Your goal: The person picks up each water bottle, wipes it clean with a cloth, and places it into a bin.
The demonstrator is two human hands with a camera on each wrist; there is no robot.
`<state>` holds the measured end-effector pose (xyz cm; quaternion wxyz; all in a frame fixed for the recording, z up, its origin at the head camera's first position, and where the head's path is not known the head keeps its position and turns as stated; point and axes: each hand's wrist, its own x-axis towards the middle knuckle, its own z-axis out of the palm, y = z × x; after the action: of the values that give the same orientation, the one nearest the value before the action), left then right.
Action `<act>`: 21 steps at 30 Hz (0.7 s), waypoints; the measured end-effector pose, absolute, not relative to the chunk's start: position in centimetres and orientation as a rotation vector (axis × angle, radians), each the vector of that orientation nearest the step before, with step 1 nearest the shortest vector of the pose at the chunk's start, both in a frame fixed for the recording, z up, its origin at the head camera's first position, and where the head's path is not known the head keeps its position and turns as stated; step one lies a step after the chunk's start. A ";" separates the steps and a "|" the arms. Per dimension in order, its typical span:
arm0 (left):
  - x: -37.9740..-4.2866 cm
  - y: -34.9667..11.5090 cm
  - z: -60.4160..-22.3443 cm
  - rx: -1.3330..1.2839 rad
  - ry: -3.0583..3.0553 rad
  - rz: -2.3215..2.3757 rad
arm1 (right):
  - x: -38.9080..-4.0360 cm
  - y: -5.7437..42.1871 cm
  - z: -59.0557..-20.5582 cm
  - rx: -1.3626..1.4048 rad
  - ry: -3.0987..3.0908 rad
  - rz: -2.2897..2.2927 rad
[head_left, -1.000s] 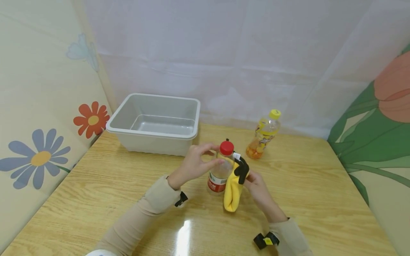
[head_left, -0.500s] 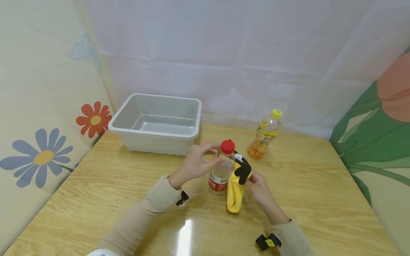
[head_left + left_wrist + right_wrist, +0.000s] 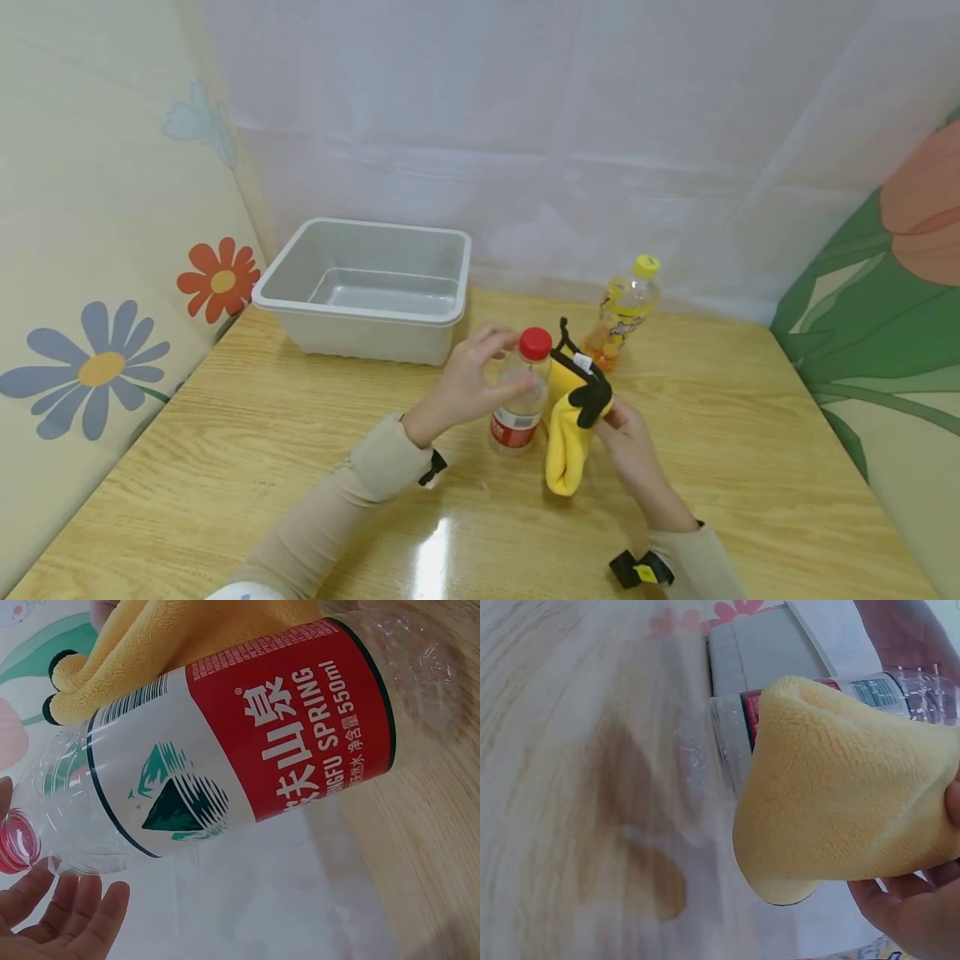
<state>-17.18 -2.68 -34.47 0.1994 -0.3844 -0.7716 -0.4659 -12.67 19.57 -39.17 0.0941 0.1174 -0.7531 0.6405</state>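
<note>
A clear plastic water bottle with a red cap and a red and white label stands upright on the table. My left hand holds it by the neck, thumb in front. The left wrist view has this hand's fingertips right at the neck of the bottle, just below the cap. To the right of the bottle, my right hand pinches a folded yellow cloth with black trim, a hanging loop and a white tag. In the right wrist view the cloth covers part of the bottle.
An open grey plastic bin stands at the back left of the wooden table. Behind the cloth is a second bottle, yellow-capped, with orange drink low inside. White, flower-printed sheets enclose the table.
My right hand has drawn the cloth rightward, opening a gap from the bottle, and its loop now stands up. My left fingers have spread slightly at the bottle neck.
</note>
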 end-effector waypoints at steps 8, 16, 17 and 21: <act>-17.3 -2.9 -34.5 -1.087 -2.155 -1.307 | -12.5 20.2 -38.0 0.369 -2.156 1.882; -17.3 -3.1 -34.5 -1.128 -2.144 -1.350 | -12.4 20.0 -36.5 0.422 -2.076 1.855; -17.3 -3.1 -34.5 -1.137 -2.143 -1.361 | -12.4 19.9 -36.4 0.427 -2.073 1.845; -17.3 -3.1 -34.4 -1.153 -2.154 -1.374 | -12.5 19.8 -35.7 0.479 -2.054 1.829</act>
<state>-17.32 -3.15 -34.43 0.1686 -0.4055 -0.7575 -0.4831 -12.53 19.78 -35.67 0.1738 0.1688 -0.7246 0.6452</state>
